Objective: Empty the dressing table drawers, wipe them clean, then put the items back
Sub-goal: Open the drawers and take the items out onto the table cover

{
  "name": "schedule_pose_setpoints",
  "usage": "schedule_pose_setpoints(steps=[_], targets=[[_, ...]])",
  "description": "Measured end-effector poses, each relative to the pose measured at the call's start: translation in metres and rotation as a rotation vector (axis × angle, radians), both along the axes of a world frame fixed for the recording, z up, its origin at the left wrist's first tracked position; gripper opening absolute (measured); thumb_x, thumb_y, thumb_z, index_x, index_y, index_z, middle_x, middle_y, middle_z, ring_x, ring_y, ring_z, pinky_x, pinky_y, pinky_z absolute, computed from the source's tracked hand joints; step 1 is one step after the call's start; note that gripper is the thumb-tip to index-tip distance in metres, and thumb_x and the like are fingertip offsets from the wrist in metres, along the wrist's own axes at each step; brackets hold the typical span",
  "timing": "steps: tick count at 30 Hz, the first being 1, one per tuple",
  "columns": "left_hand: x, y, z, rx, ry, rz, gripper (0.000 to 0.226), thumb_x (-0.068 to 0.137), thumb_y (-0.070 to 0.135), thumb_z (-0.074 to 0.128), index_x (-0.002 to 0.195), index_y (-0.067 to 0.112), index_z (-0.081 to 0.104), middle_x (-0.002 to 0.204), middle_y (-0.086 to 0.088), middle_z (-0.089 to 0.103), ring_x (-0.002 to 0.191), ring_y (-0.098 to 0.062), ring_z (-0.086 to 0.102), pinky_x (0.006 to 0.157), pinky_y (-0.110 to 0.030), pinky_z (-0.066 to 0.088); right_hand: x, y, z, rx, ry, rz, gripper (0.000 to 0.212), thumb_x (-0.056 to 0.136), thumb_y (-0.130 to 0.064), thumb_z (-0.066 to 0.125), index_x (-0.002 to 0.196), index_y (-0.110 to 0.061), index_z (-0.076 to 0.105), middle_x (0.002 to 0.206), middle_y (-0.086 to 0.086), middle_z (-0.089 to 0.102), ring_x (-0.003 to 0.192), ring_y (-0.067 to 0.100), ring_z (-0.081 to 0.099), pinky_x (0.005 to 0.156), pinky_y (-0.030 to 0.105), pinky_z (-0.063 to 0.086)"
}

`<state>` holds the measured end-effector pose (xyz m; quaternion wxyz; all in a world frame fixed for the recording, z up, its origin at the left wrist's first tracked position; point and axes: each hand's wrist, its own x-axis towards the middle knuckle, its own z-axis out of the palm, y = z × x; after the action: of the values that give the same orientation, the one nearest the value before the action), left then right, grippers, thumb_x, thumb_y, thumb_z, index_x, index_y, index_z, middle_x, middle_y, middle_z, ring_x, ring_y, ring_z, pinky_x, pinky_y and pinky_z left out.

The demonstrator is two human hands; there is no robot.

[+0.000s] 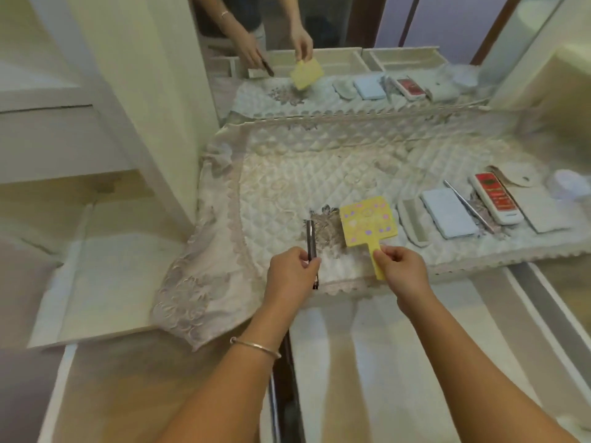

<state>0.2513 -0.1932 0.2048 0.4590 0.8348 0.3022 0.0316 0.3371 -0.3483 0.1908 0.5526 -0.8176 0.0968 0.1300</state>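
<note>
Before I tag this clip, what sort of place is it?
Most likely a bedroom dressing table: a wall mirror behind a quilted, lace-edged cover, open drawers below, plus a comb and a yellow hand mirror.

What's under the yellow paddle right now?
Under the paddle: quilted cloth, with grey embroidery reaching beneath its left edge. The patch directly below is covered.

head camera, close, angled down over dresser top (351, 161)

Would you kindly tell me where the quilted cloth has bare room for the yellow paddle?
Bare: the middle and left of the cloth, between the mirror, the lace edge and the yellow paddle. Crowded: right side, from the pale comb past the blue case to the red remote.
</note>
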Motion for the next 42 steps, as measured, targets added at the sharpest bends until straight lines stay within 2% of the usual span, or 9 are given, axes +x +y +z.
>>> schedule_pose_setpoints(steps=[6, 13, 15, 18, 22, 24, 30, 35, 42], targets=[[0.078, -0.011, -0.019, 0.003, 0.053, 0.032, 0.019, 0.085, 0.025, 0.063, 0.082, 0.007, 0.060, 0.079, -0.008, 0.063, 0.070, -0.019, 0.058, 0.066, -0.029, 0.049, 0.058, -0.004, -0.025, -0.095, -0.002, 0.034, 0.028, 0.086, -0.020, 0.063, 0.107, -0.001, 0.065, 0.090, 0.006, 0.062, 0.088, 0.019, 0.057, 0.087, 0.036, 0.047], [0.093, -0.017, -0.026, 0.014, 0.044, 0.037, 0.023, 0.081, 0.028, 0.067, 0.089, 0.014, 0.051, 0.080, -0.003, 0.058, 0.073, -0.020, 0.059, 0.066, -0.032, 0.049, 0.058, -0.004, -0.027, -0.237, -0.149, 0.096, 0.020, 0.088, -0.018, 0.060, 0.101, -0.004, 0.065, 0.076, -0.003, 0.057, 0.066, 0.006, 0.050, 0.055, 0.008, 0.036], [0.093, -0.018, -0.025, 0.021, 0.044, 0.032, 0.025, 0.081, 0.030, 0.067, 0.092, 0.015, 0.049, 0.080, -0.002, 0.058, 0.073, -0.019, 0.059, 0.063, -0.029, 0.046, 0.055, -0.001, -0.026, -0.282, -0.192, 0.144, 0.017, 0.086, -0.018, 0.061, 0.094, -0.004, 0.064, 0.074, -0.003, 0.057, 0.064, 0.004, 0.050, 0.054, 0.010, 0.037], [0.092, -0.019, -0.026, 0.045, 0.041, 0.023, 0.029, 0.081, 0.032, 0.067, 0.095, 0.013, 0.051, 0.080, -0.004, 0.061, 0.071, -0.019, 0.060, 0.063, -0.031, 0.048, 0.053, 0.002, -0.033, -0.372, -0.198, 0.189, 0.022, 0.083, -0.023, 0.063, 0.096, -0.005, 0.064, 0.087, 0.008, 0.063, 0.080, 0.022, 0.058, 0.066, 0.028, 0.043], [0.088, -0.019, -0.026, 0.072, 0.013, 0.016, 0.032, 0.082, 0.035, 0.066, 0.099, 0.012, 0.052, 0.071, -0.002, 0.058, 0.066, -0.016, 0.057, 0.065, -0.033, 0.048, 0.051, 0.003, -0.034, -0.457, -0.213, 0.216, 0.027, 0.083, -0.021, 0.062, 0.101, -0.001, 0.063, 0.091, 0.010, 0.053, 0.086, 0.024, 0.051, 0.067, 0.027, 0.033], [0.084, -0.019, -0.026, 0.078, -0.008, 0.011, 0.033, 0.083, 0.035, 0.065, 0.103, 0.013, 0.052, 0.070, 0.000, 0.057, 0.066, -0.014, 0.056, 0.065, -0.032, 0.048, 0.049, 0.003, -0.031, -0.470, -0.207, 0.236, 0.033, 0.084, -0.022, 0.062, 0.110, -0.003, 0.060, 0.101, 0.012, 0.054, 0.096, 0.026, 0.052, 0.074, 0.029, 0.038], [0.067, -0.019, -0.020, 0.147, -0.013, -0.075, 0.038, 0.085, 0.035, 0.061, 0.113, 0.010, 0.053, 0.088, -0.002, 0.059, 0.082, -0.017, 0.056, 0.075, -0.033, 0.049, 0.034, -0.007, -0.017, -0.591, -0.282, 0.311, 0.049, 0.084, -0.028, 0.062, 0.127, -0.009, 0.049, 0.123, 0.011, 0.052, 0.118, 0.029, 0.043, 0.094, 0.037, 0.037], [0.040, -0.003, -0.006, 0.439, -0.021, -0.294, 0.052, 0.087, 0.040, 0.056, 0.130, 0.015, 0.045, 0.127, -0.003, 0.052, 0.118, -0.020, 0.044, 0.092, -0.033, 0.039, 0.010, -0.026, 0.003, -0.696, -0.433, 0.351, 0.054, 0.076, -0.029, 0.069, 0.124, -0.011, 0.054, 0.124, 0.009, 0.056, 0.116, 0.031, 0.047, 0.094, 0.043, 0.038], [-0.005, 0.011, 0.031, 0.834, -0.172, -0.581, 0.067, 0.076, 0.056, 0.050, 0.127, 0.012, 0.051, 0.133, -0.009, 0.052, 0.130, -0.028, 0.038, 0.110, -0.039, 0.015, -0.061, -0.062, 0.036, -0.892, -0.562, 0.265, 0.065, 0.066, -0.043, 0.061, 0.123, -0.012, 0.055, 0.125, 0.011, 0.059, 0.118, 0.034, 0.053, 0.101, 0.044, 0.037]])
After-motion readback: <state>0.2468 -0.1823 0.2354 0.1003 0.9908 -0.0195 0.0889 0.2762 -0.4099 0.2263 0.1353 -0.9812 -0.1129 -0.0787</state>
